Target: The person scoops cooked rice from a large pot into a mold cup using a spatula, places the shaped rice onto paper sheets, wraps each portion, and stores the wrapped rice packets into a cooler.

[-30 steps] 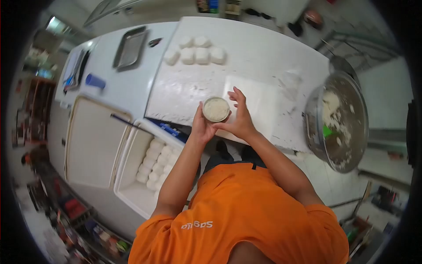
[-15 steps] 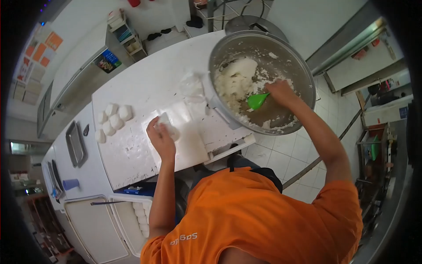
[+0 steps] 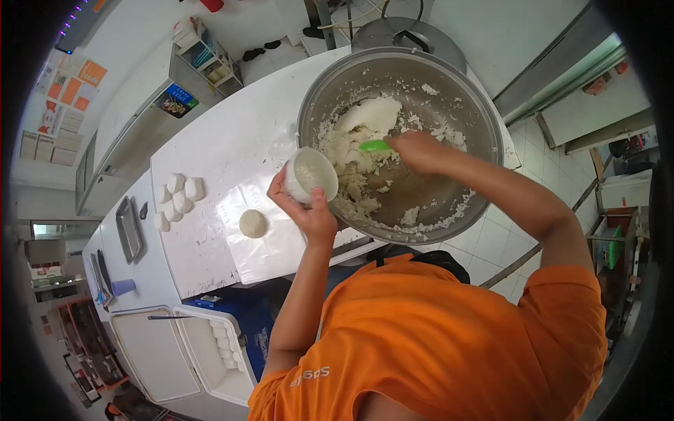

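My left hand (image 3: pixel 309 212) holds a small white bowl (image 3: pixel 300 184), tilted, at the left rim of a big metal pot (image 3: pixel 421 203). My right hand (image 3: pixel 415 151) is closed on a green spoon (image 3: pixel 374 145) inside the pot, its end at the white rice-like mass (image 3: pixel 351 156). A round molded white lump (image 3: pixel 253 224) lies on a clear plastic sheet (image 3: pixel 270 252) on the white table. Further left on the table stand several white wrapped lumps (image 3: pixel 182 202).
An open white cooler (image 3: pixel 235 379) with several white lumps inside is below the table's left end. A metal tray (image 3: pixel 128 230) and a blue cup (image 3: pixel 123 287) lie at the far left. Behind the pot is a large round lid (image 3: pixel 439 42).
The view has swung right. The round lump now lies on the sheet, out of the bowl. My right hand has taken hold of the green spoon, and my left hand has brought the bowl to the pot.
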